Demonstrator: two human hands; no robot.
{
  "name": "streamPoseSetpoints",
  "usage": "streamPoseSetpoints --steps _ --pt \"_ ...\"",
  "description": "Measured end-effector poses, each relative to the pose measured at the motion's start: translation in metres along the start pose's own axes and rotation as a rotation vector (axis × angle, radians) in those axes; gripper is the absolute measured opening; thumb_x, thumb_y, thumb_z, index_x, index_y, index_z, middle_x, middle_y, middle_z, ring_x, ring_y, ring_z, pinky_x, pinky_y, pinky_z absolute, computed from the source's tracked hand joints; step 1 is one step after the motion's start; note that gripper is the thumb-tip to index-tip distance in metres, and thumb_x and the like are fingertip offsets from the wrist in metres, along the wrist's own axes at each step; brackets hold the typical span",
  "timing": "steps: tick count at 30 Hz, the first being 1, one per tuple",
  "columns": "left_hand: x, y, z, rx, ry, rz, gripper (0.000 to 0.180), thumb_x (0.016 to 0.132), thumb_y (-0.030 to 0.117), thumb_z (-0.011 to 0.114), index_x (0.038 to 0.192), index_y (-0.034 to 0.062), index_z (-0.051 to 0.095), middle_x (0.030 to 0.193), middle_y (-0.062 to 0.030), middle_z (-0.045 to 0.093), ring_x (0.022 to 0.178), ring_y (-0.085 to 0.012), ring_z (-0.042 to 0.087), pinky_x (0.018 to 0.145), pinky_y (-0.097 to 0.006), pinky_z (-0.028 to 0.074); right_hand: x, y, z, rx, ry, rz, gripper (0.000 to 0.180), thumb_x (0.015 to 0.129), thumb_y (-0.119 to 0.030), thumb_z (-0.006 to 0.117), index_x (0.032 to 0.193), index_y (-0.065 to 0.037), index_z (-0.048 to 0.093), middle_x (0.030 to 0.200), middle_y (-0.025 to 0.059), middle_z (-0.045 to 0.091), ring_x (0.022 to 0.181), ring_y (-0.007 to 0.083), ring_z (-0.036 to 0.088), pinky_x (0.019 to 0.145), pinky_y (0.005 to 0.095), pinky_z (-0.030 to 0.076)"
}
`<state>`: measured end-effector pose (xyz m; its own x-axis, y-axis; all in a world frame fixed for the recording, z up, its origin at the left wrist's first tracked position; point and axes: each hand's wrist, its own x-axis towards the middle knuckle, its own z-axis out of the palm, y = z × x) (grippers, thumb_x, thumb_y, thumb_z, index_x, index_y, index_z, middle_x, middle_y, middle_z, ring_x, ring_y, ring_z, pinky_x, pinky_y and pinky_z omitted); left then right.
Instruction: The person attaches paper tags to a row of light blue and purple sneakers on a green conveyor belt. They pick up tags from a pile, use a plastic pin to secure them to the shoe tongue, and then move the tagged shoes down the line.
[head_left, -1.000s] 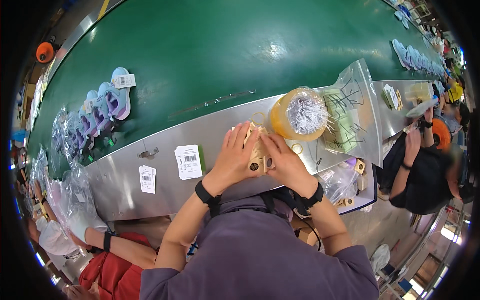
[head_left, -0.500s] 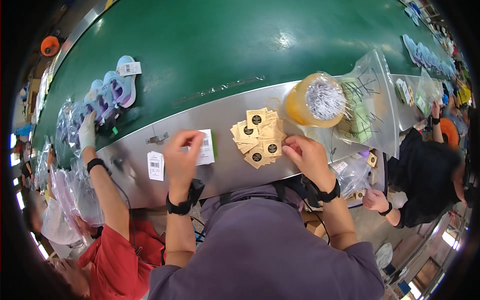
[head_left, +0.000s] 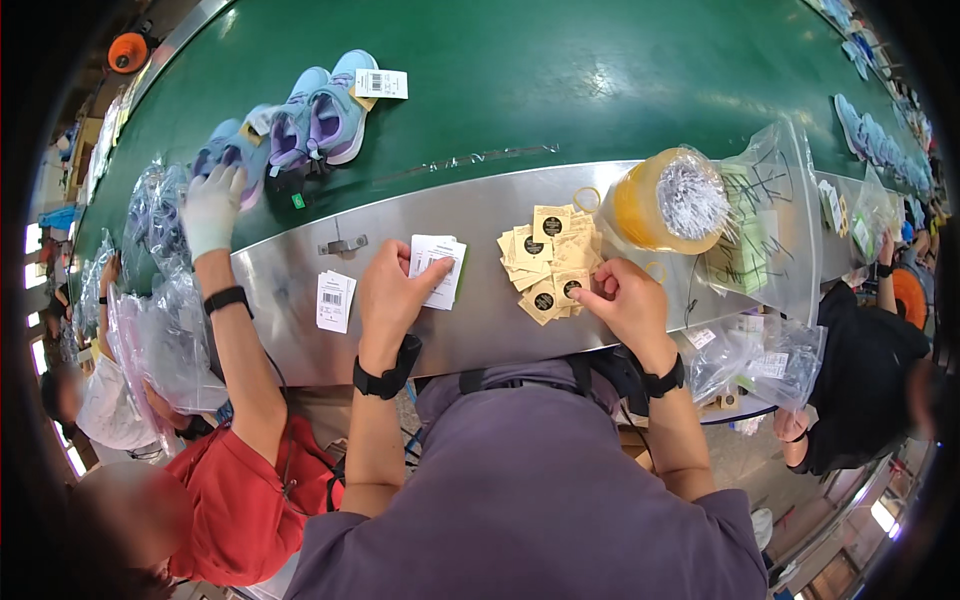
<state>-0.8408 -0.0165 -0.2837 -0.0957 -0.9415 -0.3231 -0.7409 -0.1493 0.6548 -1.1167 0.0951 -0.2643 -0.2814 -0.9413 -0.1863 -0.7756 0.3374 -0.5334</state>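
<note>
So the left hand is right at the white barcode tags, thumb over the top one; can't tell if it's actually pinching. Right hand sits half-curled at the messy tan tags' right edge, grip unclear too. Both piles are on the metal tabletop.

Head-worn fisheye, facing down, close above metal ledge.
</note>
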Motion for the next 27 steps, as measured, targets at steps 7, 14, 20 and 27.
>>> streamPoseSetpoints --steps 7,14,20,27 --pt "-0.010 0.006 0.015 -0.187 0.047 0.049 0.036 0.079 0.028 0.076 0.091 -0.0018 0.060 0.070 -0.0079 0.062 0.061 -0.0159 0.058 0.056 -0.031 0.045 0.000 0.004 0.003 0.092 -0.115 0.063 0.025 0.075 -0.024 0.078 0.078 -0.005 0.062 0.063 -0.0002 0.059 0.055 0.0107 0.053 0.052 0.0255 0.043" --pt "0.013 -0.012 0.013 -0.336 0.015 0.030 0.025 0.082 0.023 0.073 0.087 -0.0002 0.064 0.065 0.0006 0.057 0.058 -0.0084 0.052 0.052 -0.024 0.041 0.004 0.021 0.001 0.533 -0.151 0.177 0.018 0.081 -0.015 0.072 0.080 0.000 0.063 0.064 -0.0001 0.057 0.059 0.0065 0.049 0.055 0.0227 0.042" --pt "0.014 -0.030 -0.003 -0.707 -0.189 -0.215 0.016 0.085 0.018 0.070 0.090 0.0041 0.065 0.064 0.0054 0.054 0.052 -0.0018 0.045 0.045 -0.018 0.033 0.000 0.024 -0.009 0.651 -0.174 0.263 0.016 0.082 -0.014 0.072 0.085 0.002 0.069 0.067 -0.0011 0.062 0.059 0.0055 0.051 0.054 0.0209 0.040" --pt "0.007 -0.015 -0.011 -0.786 -0.104 -0.175 0.016 0.084 0.012 0.070 0.092 -0.0014 0.065 0.071 0.0013 0.060 0.056 -0.0042 0.047 0.051 -0.020 0.037 -0.013 0.018 -0.029 0.898 -0.118 0.218 0.017 0.086 -0.012 0.067 0.097 0.001 0.071 0.079 0.0019 0.067 0.064 0.0044 0.056 0.053 0.0189 0.045"
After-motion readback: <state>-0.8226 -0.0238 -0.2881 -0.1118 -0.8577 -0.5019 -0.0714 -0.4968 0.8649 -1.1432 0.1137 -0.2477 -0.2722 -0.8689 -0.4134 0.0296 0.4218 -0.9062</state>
